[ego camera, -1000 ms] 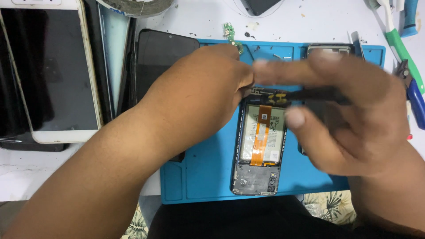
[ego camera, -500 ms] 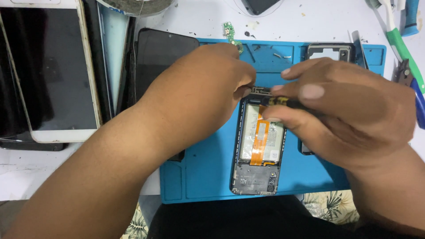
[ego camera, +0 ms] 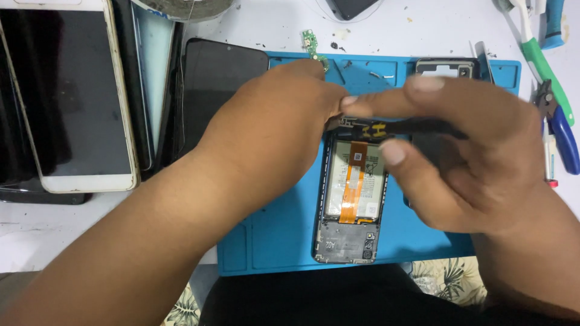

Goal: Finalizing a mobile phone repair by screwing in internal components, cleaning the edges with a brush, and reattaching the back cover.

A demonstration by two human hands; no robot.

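Lying far out beyond the left hand's wrist, a white phone (ego camera: 78, 102) and several dark screens (ego camera: 223, 90) rest flat and untouched, as they did a second ago. The left hand (ego camera: 272, 127) is curled over the top end of the opened phone (ego camera: 349, 199), fingertips pressed down on its upper edge; it has slid slightly inward since a second ago, and what lies under its fingers is hidden. A small green circuit strip (ego camera: 314, 48) sits just beyond its knuckles on the blue work mat (ego camera: 278, 241). Below both hands the opened phone lies face down on that mat, with the battery and an orange flex cable (ego camera: 353, 187) exposed.

The right hand (ego camera: 471, 157) has dropped from half a second ago and now pinches a black tool with yellow marks (ego camera: 386, 128) between forefinger and thumb, held level across the phone's top end, its tip meeting the left fingertips. My judgement: the work has closed in on the upper edge of the phone. Past the right hand lie blue-handled pliers (ego camera: 562, 133) and a green-handled tool (ego camera: 544, 60).
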